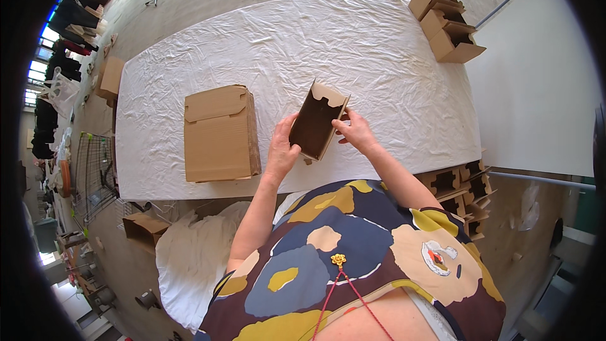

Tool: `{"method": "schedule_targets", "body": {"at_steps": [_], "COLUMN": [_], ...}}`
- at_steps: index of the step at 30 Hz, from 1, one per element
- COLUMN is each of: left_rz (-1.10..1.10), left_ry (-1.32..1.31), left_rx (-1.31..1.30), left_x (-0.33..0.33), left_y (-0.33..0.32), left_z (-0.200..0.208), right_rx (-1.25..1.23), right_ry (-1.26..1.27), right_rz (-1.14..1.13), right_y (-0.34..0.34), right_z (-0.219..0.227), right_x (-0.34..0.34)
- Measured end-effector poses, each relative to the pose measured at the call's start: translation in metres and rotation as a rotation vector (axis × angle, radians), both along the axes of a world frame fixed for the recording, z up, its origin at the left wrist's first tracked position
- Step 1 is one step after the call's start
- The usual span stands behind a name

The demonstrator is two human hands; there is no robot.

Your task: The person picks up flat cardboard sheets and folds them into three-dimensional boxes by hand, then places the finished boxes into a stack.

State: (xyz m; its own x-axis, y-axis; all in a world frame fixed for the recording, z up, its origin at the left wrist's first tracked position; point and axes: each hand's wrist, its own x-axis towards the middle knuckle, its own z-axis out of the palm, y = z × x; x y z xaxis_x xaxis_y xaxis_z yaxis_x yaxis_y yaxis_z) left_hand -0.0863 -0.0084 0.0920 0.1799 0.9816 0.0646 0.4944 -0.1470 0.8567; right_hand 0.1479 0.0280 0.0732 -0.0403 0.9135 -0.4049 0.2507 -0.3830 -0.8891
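A: Item one?
B: Open cardboard box [314, 123], brown, single; centre of the frame, in both hands, tilted, its open side facing the viewer. Dark interior; notched flap [329, 95] at its upper end, standing away from the walls.

A: Grip, left?
B: Left hand [281, 144]: fingers along the outside of the left wall, thumb at the lower-left corner. Wall held between them.

A: Grip, right?
B: Right hand [355, 130]: pinching the right wall near its middle, thumb at the rim, fingers spread along the outer face.

A: Handling notes?
B: Judged advisable: light, even pressure on opposite walls, so the board does not bow. Left hand best as the steady side; right hand the freer one for setting edges. Flap to be bent along its crease only, notch edges spared; thumbs clear of any fold. Risk, in my view: squeezing one side alone would skew the corners.

A: Adjacent stock?
B: Flat cardboard stack [218, 134], left of centre, lying on the white-covered worktop [379, 44], apart from the box. Formed boxes [449, 28], a group, upper right of the frame. Further boxes [464, 191], lower right, below the worktop's edge.

A: Contents of item one?
B: None seen; deep interior too dark to certify.
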Motion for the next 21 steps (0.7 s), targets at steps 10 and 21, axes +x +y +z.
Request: {"method": "schedule_targets", "body": {"at_steps": [10, 21], "left_rz": [0.125, -0.046], "left_ry": [-0.200, 0.170], "left_rx": [-0.396, -0.041], "left_x": [-0.002, -0.010], "left_y": [0.008, -0.005], "left_z": [0.013, 0.011], "right_rx": [0.267, 0.264], "right_ry": [-0.363, -0.286], "right_rz": [0.153, 0.211], "right_y": [0.009, 0.005], "right_z": [-0.005, 0.006], "right_x": [-0.010, -0.022]}}
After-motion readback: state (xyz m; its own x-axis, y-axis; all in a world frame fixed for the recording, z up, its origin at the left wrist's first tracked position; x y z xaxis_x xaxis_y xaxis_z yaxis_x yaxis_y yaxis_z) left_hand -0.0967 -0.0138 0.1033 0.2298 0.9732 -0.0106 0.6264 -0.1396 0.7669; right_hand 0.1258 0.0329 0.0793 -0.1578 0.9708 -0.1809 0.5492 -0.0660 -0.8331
